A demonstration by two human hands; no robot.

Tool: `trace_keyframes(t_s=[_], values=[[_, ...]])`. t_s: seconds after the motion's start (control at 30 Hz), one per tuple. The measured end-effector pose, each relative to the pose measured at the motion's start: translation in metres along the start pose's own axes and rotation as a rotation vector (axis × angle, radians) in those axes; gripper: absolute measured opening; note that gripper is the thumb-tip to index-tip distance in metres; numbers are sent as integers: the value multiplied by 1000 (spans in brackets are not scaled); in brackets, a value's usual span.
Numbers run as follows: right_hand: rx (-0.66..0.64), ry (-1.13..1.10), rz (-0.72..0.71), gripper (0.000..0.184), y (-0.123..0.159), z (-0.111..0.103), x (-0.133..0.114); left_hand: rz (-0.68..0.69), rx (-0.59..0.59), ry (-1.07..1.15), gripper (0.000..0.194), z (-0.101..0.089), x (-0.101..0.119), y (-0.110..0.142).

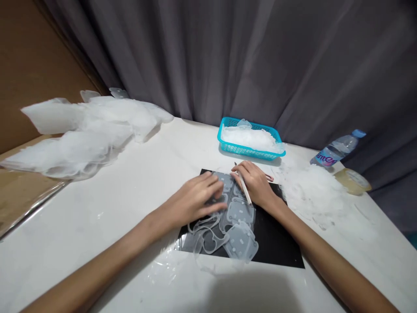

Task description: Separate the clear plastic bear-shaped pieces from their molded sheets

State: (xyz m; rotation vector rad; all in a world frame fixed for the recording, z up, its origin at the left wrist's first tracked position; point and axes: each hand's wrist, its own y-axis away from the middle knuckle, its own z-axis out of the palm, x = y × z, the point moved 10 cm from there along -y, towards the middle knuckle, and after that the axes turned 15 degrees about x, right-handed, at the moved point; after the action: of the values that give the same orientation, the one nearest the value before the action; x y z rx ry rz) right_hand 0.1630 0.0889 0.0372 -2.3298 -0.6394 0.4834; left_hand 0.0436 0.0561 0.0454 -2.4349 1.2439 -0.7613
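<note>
On the black mat (276, 248) lie translucent plastic sheets (240, 211) with rounded shapes and small dots. A loose translucent piece (241, 242) and curly cut-off strips (211, 241) are at their near end. My left hand (203, 195), a little blurred, is over the left side of the sheets with its fingers apart and nothing visible in them. My right hand (252, 180) is closed round a slim white pen-shaped tool (244, 188) with a thin dark tip pointing away from me. That hand rests at the sheets' far right; its fingertips partly hide them.
A turquoise basket (250, 152) of translucent pieces stands at the back. Plastic scraps (312, 195), a tape roll (353, 180) and a water bottle (339, 148) are on the right. Stacked translucent sheets (97, 126) lie at left by cardboard (29, 187). A small reddish object (269, 178) shows behind my right hand.
</note>
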Motion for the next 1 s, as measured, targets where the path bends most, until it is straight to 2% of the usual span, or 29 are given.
trace_keyframes(t_s=[0.07,0.1,0.17,0.27,0.37,0.47,0.53,0.67,0.8,0.9,1.0], values=[[35,-184,98,24,0,-15,3,101,-37,21,34,8,10,4],[21,-299,152,24,1,-20,4,93,-43,34,35,10,9,6],[-81,-488,238,24,6,-23,3,-23,-45,87,37,11,-1,7],[-237,-618,347,26,15,-18,-1,-218,-29,208,34,9,-28,8],[-299,-659,412,27,21,-9,-2,-240,2,249,40,10,-48,8],[-308,-658,392,20,21,-4,-4,-233,-28,247,59,20,-60,10],[-318,-673,367,18,21,-4,-7,-202,-54,212,64,24,-60,11],[-354,-724,320,16,21,-5,-15,-129,-77,72,67,24,-45,12],[-430,-736,388,18,27,0,-16,-88,-65,-65,72,20,-26,16],[-452,-733,336,18,28,0,-23,-97,-74,-59,75,19,-21,18],[-402,-722,226,14,25,-4,-32,-119,-99,37,74,18,-25,17]])
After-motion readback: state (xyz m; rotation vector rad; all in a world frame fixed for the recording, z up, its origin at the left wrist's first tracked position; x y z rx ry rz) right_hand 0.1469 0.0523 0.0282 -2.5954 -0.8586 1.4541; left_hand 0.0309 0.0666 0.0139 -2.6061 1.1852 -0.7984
